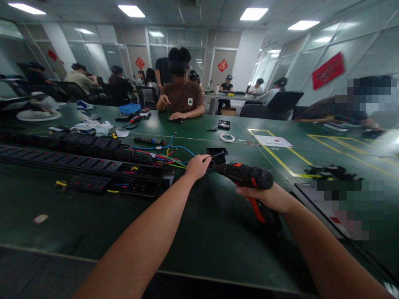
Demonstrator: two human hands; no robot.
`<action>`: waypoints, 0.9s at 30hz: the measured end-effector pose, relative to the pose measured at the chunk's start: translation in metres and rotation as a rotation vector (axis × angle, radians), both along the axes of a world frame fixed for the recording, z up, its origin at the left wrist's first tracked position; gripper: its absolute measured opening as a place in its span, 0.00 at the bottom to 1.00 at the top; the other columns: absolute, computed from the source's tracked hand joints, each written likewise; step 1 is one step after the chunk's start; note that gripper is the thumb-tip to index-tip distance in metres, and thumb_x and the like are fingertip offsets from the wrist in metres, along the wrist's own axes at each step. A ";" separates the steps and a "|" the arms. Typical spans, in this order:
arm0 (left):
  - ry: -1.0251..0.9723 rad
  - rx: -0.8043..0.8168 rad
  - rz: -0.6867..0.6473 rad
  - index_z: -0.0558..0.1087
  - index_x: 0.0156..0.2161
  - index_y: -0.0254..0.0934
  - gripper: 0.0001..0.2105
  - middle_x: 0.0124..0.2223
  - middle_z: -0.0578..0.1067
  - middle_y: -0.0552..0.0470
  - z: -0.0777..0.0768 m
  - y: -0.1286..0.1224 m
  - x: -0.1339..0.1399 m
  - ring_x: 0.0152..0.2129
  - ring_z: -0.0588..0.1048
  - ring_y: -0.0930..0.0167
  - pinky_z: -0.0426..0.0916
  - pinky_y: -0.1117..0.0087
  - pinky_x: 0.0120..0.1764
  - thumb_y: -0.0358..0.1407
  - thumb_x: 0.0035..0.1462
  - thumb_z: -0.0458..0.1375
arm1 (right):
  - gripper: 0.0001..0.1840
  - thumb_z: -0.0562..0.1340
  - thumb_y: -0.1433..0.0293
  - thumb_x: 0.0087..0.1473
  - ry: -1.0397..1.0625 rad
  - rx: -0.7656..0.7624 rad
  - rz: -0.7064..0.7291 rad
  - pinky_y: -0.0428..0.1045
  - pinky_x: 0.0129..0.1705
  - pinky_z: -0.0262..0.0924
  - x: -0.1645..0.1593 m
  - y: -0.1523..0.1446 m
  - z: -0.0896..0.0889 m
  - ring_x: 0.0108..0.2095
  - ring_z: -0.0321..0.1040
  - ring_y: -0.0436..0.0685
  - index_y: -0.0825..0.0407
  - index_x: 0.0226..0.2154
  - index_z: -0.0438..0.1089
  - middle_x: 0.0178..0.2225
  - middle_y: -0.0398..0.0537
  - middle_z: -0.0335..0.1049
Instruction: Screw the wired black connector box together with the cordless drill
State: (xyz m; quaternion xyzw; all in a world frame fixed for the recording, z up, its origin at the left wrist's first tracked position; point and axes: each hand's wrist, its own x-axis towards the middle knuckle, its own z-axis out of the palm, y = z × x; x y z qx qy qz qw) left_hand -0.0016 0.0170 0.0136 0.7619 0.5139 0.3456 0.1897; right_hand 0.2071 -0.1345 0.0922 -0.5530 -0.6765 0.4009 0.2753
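- The fingers of the left hand [197, 167] were closed on the near left side of a small black box [218, 154]; their tips were partly lost against the dark plastic, so the exact hold could not be told.
- The fingers of the right hand [274, 197] were wrapped around the handle of a black and orange drill [245, 175]; whether one pressed the trigger could not be seen.
- The box was just beyond the left fingers and beside the drill's nose, over the green table [199, 236]; whether it touched the surface was unclear.
- The nose pointed leftward, close to the left fingers, so a slip could have nicked them; any bit was too dark to make out.
- A light pinch might have let the box twist under the drill's turning force, and a slanted push might have cracked the plastic.
- Coloured wires [168, 158] ran toward the left hand from a long black strip [90, 148]; a tug there could have strained them.
- The left arm [156, 224] reached forward nearly straight, slanting rightward.
- The right arm [327, 245] slanted inward from the lower right, its weight of tool seemingly carried by the wrist, which could have tired and let the nose wander.
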 end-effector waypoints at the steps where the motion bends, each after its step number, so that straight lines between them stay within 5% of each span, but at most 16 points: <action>1: 0.001 0.000 0.001 0.77 0.55 0.42 0.20 0.55 0.78 0.47 0.000 0.000 0.000 0.51 0.75 0.63 0.66 0.65 0.55 0.44 0.67 0.49 | 0.17 0.70 0.57 0.47 -0.001 0.002 -0.002 0.51 0.29 0.60 0.000 0.000 0.000 0.26 0.65 0.55 0.51 0.35 0.71 0.24 0.41 0.68; 27: -0.004 0.013 -0.009 0.77 0.55 0.41 0.20 0.55 0.78 0.48 -0.002 0.002 -0.001 0.52 0.74 0.63 0.66 0.66 0.55 0.44 0.67 0.49 | 0.15 0.70 0.61 0.47 0.094 -0.025 0.026 0.50 0.31 0.63 -0.002 0.000 0.000 0.27 0.66 0.54 0.53 0.34 0.71 0.28 0.43 0.70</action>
